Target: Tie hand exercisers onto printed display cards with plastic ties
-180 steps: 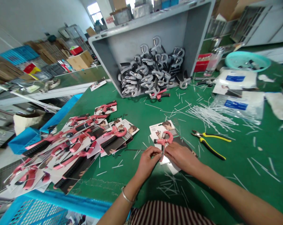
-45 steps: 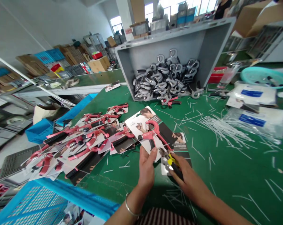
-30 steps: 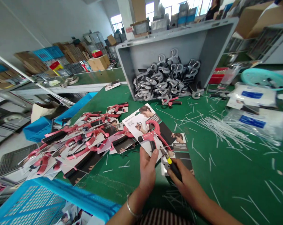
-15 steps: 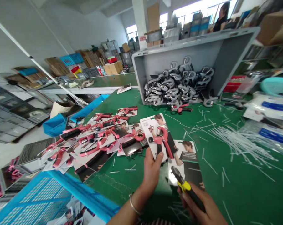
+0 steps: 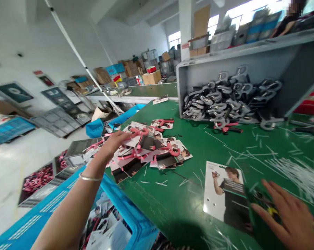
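Note:
My left hand [image 5: 117,140] reaches over a pile of carded pink hand grip trainers [image 5: 132,156]. Its fingers close on the edge of a card with a pink hand grip trainer [image 5: 143,137], resting on top; the thumb is hidden. My right hand [image 5: 289,215] has its fingers spread above the table, holding nothing. Beneath it lie cutters with yellow-and-black handles [image 5: 273,211], partly covered by the hand. Left of these lies a printed backing card [image 5: 227,198] with two small holes and no tool on it.
A grey bin [image 5: 180,86] on its side holds grey hand grips [image 5: 224,97]. White cable ties [image 5: 297,170] litter the green table [image 5: 172,194]. Below the table's left edge stands a blue crate [image 5: 143,222] with carded pieces. A person [image 5: 287,22] is at the back right.
My left hand has moved left with the carded hand grip trainer, onto the pile. My right hand has let go of the cutters and opened. The view has turned left.

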Available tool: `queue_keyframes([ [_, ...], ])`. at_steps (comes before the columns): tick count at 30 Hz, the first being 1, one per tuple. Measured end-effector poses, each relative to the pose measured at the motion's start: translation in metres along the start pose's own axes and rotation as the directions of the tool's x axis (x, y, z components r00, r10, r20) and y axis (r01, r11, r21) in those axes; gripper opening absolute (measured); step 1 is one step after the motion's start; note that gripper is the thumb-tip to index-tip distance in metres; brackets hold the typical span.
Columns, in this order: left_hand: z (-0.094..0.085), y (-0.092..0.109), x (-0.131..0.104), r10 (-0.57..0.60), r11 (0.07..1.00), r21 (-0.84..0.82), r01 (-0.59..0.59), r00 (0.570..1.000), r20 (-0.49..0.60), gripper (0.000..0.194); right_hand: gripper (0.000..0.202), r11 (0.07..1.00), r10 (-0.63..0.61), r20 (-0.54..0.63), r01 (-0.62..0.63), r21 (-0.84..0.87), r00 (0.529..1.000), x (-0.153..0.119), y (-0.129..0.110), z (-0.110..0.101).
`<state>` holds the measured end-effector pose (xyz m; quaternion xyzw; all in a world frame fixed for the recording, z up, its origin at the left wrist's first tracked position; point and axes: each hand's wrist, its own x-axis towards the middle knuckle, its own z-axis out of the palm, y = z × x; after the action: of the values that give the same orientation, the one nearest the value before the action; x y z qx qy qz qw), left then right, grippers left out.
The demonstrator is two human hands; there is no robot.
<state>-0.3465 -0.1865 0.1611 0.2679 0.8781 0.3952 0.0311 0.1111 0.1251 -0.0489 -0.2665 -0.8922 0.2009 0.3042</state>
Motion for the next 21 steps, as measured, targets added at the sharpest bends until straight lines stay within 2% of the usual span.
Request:
queue_keyframes([
  [3,-0.021,-0.019,0.019,-0.058,0.942,0.337,-0.007,0.982,0.181,0.051,0.073,0.982,-0.106,0.26,0.06,0.178,0.96,0.055,-0.066,0.046],
  [5,-0.03,-0.021,0.026,-0.086,0.873,0.486,-0.037,0.97,0.228,0.059,0.073,0.953,-0.199,0.268,0.123,0.276,0.943,0.091,-0.103,0.088],
  [7,-0.036,-0.017,0.035,-0.053,0.83,0.553,-0.075,0.976,0.211,0.065,0.071,0.931,-0.267,0.224,0.19,0.312,0.937,0.123,-0.126,0.132],
  [9,-0.036,-0.011,0.05,0.067,0.828,0.534,-0.172,0.975,0.211,0.066,0.069,0.932,-0.278,0.188,0.218,0.29,0.942,0.146,-0.138,0.171],
  [11,-0.031,-0.008,0.074,0.165,0.849,0.449,-0.279,0.947,0.277,0.066,0.066,0.947,-0.268,0.204,0.219,0.235,0.941,0.16,-0.143,0.198],
  [14,-0.018,-0.019,0.119,0.163,0.868,0.382,-0.315,0.91,0.381,0.075,0.062,0.966,-0.256,0.262,0.235,0.108,0.931,0.164,-0.145,0.218],
  [17,-0.005,-0.048,0.153,0.093,0.87,0.397,-0.293,0.888,0.451,0.076,0.06,0.967,-0.25,0.265,0.253,0.023,0.931,0.161,-0.145,0.222],
  [21,-0.002,-0.097,0.163,0.054,0.895,0.373,-0.245,0.889,0.455,0.072,0.062,0.962,-0.271,0.259,0.272,0.033,0.927,0.161,-0.146,0.223],
])
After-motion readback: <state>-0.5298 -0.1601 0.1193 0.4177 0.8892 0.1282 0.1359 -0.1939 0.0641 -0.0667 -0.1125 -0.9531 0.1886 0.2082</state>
